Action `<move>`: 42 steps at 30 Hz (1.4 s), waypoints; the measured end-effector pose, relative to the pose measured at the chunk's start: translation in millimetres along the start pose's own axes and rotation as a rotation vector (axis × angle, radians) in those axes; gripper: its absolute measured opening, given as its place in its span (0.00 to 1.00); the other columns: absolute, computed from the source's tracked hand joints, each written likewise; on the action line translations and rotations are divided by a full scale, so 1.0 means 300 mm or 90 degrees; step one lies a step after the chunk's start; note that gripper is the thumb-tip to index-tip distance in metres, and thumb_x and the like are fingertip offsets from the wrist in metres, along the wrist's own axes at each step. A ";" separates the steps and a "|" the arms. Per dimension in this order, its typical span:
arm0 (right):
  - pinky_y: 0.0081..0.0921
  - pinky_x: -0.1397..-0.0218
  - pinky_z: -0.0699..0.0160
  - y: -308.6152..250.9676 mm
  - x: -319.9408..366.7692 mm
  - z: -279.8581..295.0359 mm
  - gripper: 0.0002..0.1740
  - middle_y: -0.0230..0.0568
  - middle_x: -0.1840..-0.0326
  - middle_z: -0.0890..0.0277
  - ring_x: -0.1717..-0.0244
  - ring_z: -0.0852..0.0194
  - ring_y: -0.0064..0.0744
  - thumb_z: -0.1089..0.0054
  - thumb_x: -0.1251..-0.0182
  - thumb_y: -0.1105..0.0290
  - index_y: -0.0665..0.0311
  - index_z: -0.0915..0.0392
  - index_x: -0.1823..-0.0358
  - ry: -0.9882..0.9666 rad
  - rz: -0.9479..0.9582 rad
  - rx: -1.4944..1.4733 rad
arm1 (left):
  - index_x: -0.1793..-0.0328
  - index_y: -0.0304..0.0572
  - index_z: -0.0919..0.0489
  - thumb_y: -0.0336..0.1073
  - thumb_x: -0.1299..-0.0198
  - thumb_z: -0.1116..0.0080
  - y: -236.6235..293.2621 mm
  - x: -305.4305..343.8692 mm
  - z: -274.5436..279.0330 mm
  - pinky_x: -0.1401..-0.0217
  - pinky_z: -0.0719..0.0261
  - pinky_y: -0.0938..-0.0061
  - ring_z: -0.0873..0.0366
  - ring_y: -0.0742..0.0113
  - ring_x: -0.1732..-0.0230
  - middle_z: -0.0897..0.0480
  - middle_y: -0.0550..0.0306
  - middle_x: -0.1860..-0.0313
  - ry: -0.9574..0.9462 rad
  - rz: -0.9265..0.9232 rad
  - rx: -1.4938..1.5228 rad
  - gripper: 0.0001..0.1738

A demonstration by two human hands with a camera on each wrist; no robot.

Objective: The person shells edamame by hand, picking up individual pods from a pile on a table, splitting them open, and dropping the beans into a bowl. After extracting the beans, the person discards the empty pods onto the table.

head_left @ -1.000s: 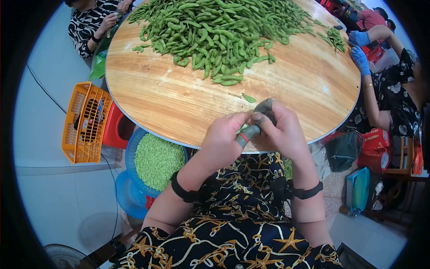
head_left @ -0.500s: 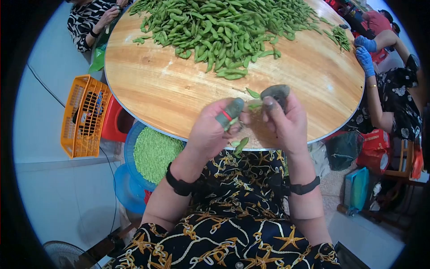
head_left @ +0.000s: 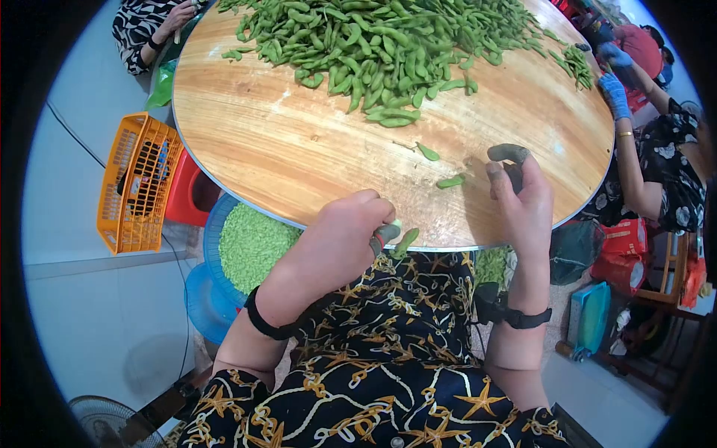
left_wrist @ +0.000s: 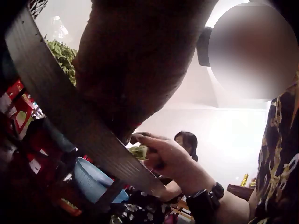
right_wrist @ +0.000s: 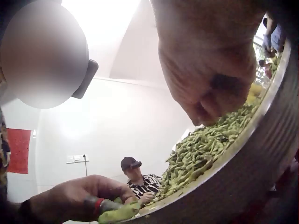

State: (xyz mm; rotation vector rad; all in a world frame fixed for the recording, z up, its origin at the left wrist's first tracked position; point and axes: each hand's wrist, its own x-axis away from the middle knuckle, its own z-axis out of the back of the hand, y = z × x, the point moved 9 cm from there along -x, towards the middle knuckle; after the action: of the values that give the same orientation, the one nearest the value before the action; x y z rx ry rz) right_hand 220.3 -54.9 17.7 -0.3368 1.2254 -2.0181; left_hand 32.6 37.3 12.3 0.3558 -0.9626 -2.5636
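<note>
At the near table edge, my left hand [head_left: 332, 239] has its fingers curled, a pale green soybean [head_left: 396, 222] pinched at the tips. Its thumb wears a grey cover with a red band. Right beside that thumb a green soybean pod [head_left: 405, 243] overlaps the rim; in the right wrist view this pod [right_wrist: 117, 214] lies against the thumb. My right hand [head_left: 529, 198] hovers over the right part of the table, loosely curled with nothing showing between thumb and index finger, both darkly covered. To its left lie one flat pod [head_left: 450, 181] and another pod [head_left: 428, 152].
A big heap of soybean pods [head_left: 373, 52] covers the back of the round wooden table [head_left: 246, 134]. Below left, a blue basket [head_left: 211, 240] holds shelled beans beside an orange crate [head_left: 123, 179]. Other people sit at left and right, one in blue gloves [head_left: 614, 95].
My hands have moved apart: the right one rightward, the left one down to the pod at the table edge. A flat pod that was near my right fingertips now lies on the table.
</note>
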 end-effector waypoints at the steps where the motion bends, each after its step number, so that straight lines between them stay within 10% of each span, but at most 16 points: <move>1: 0.18 0.71 0.32 -0.008 0.002 0.008 0.09 0.32 0.80 0.28 0.76 0.31 0.16 0.41 0.41 0.73 0.65 0.24 0.59 0.002 0.001 0.001 | 0.65 0.38 0.23 0.27 0.53 0.39 -0.002 -0.004 0.003 0.68 0.28 0.69 0.26 0.57 0.72 0.25 0.50 0.73 0.001 -0.002 0.000 0.07; 4: 0.23 0.71 0.30 -0.048 0.028 0.002 0.09 0.41 0.78 0.25 0.77 0.26 0.26 0.41 0.41 0.74 0.66 0.25 0.59 -0.030 0.052 0.101 | 0.65 0.36 0.24 0.29 0.49 0.40 -0.045 -0.011 0.009 0.69 0.30 0.74 0.27 0.65 0.73 0.24 0.54 0.72 -0.009 0.025 0.134 0.07; 6: 0.29 0.71 0.28 -0.093 0.061 -0.030 0.09 0.49 0.75 0.24 0.75 0.23 0.40 0.42 0.41 0.74 0.66 0.26 0.60 -0.033 0.115 0.139 | 0.64 0.36 0.23 0.28 0.48 0.39 -0.136 -0.002 -0.026 0.70 0.29 0.77 0.27 0.74 0.72 0.23 0.63 0.72 -0.018 0.162 0.712 0.06; 9: 0.35 0.69 0.27 -0.143 0.085 -0.087 0.09 0.51 0.74 0.24 0.72 0.23 0.49 0.42 0.42 0.73 0.66 0.27 0.60 -0.062 0.131 0.201 | 0.65 0.36 0.22 0.30 0.46 0.37 -0.158 -0.014 -0.016 0.69 0.29 0.81 0.28 0.79 0.69 0.23 0.67 0.69 0.009 0.148 0.927 0.06; 13: 0.39 0.70 0.27 -0.117 0.080 -0.153 0.09 0.52 0.75 0.25 0.73 0.25 0.51 0.43 0.44 0.74 0.64 0.27 0.61 -0.109 0.173 0.330 | 0.64 0.34 0.22 0.30 0.48 0.37 -0.070 -0.043 0.045 0.69 0.30 0.79 0.28 0.75 0.71 0.23 0.61 0.71 0.098 0.044 0.248 0.08; 17: 0.40 0.70 0.28 -0.117 0.078 -0.149 0.06 0.52 0.75 0.25 0.72 0.25 0.52 0.43 0.44 0.73 0.64 0.26 0.64 -0.075 0.166 0.269 | 0.66 0.36 0.23 0.29 0.51 0.38 -0.015 -0.054 0.013 0.66 0.27 0.70 0.25 0.56 0.71 0.25 0.49 0.74 0.069 -0.067 -0.012 0.07; 21: 0.31 0.69 0.27 -0.114 0.083 -0.140 0.07 0.48 0.75 0.24 0.74 0.24 0.38 0.43 0.42 0.71 0.67 0.25 0.66 -0.083 0.128 0.130 | 0.66 0.36 0.24 0.29 0.51 0.38 -0.020 -0.046 0.030 0.65 0.27 0.67 0.26 0.49 0.69 0.25 0.45 0.73 0.118 -0.027 -0.019 0.07; 24: 0.25 0.66 0.28 -0.081 0.085 -0.151 0.09 0.43 0.74 0.23 0.72 0.26 0.27 0.43 0.40 0.69 0.70 0.24 0.65 -0.121 0.050 -0.047 | 0.65 0.38 0.26 0.32 0.48 0.40 -0.140 -0.006 0.071 0.67 0.29 0.72 0.26 0.66 0.69 0.25 0.56 0.73 0.046 0.125 0.214 0.08; 28: 0.20 0.61 0.31 -0.040 0.096 -0.164 0.11 0.37 0.70 0.22 0.67 0.29 0.22 0.43 0.39 0.69 0.71 0.24 0.62 -0.168 -0.052 -0.132 | 0.58 0.40 0.26 0.32 0.44 0.44 -0.424 0.290 0.291 0.80 0.48 0.91 0.39 0.87 0.79 0.27 0.69 0.72 0.276 0.227 0.606 0.08; 31: 0.19 0.60 0.31 -0.057 0.100 -0.187 0.10 0.36 0.69 0.23 0.66 0.29 0.21 0.43 0.39 0.71 0.72 0.24 0.63 -0.181 -0.050 -0.189 | 0.59 0.39 0.24 0.29 0.46 0.43 -0.646 0.521 0.338 0.78 0.38 0.86 0.31 0.79 0.78 0.23 0.64 0.70 0.381 0.314 0.549 0.08; 33: 0.19 0.60 0.32 -0.064 0.101 -0.191 0.10 0.36 0.68 0.23 0.65 0.30 0.21 0.43 0.39 0.71 0.72 0.24 0.63 -0.181 -0.048 -0.223 | 0.59 0.39 0.21 0.27 0.47 0.43 -0.770 0.636 0.293 0.65 0.26 0.74 0.22 0.62 0.69 0.20 0.55 0.64 0.168 0.485 -0.137 0.09; 35: 0.19 0.60 0.32 -0.072 0.097 -0.191 0.10 0.36 0.68 0.23 0.65 0.30 0.21 0.43 0.39 0.71 0.73 0.24 0.63 -0.181 -0.031 -0.202 | 0.59 0.38 0.20 0.24 0.49 0.44 -0.600 0.568 0.290 0.52 0.26 0.66 0.22 0.52 0.57 0.20 0.48 0.58 0.127 0.415 -0.469 0.10; 38: 0.19 0.60 0.32 -0.069 0.099 -0.183 0.10 0.36 0.68 0.23 0.65 0.30 0.21 0.43 0.39 0.71 0.73 0.25 0.63 -0.170 -0.029 -0.200 | 0.58 0.40 0.19 0.22 0.51 0.44 -0.388 0.490 0.411 0.56 0.25 0.73 0.22 0.60 0.57 0.20 0.52 0.60 0.516 0.260 -0.114 0.13; 42: 0.19 0.60 0.31 -0.096 0.111 -0.185 0.09 0.36 0.69 0.23 0.65 0.30 0.21 0.43 0.39 0.72 0.73 0.25 0.63 -0.167 0.028 -0.177 | 0.59 0.38 0.20 0.25 0.51 0.39 -0.098 0.201 0.250 0.61 0.25 0.75 0.22 0.64 0.62 0.20 0.54 0.62 0.277 0.039 0.005 0.12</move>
State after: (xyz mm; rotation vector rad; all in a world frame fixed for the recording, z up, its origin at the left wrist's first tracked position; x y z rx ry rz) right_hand 152.9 -34.4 9.1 -0.6800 1.3319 -1.7029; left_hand -56.1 75.0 41.4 0.8299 -0.8047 -2.2874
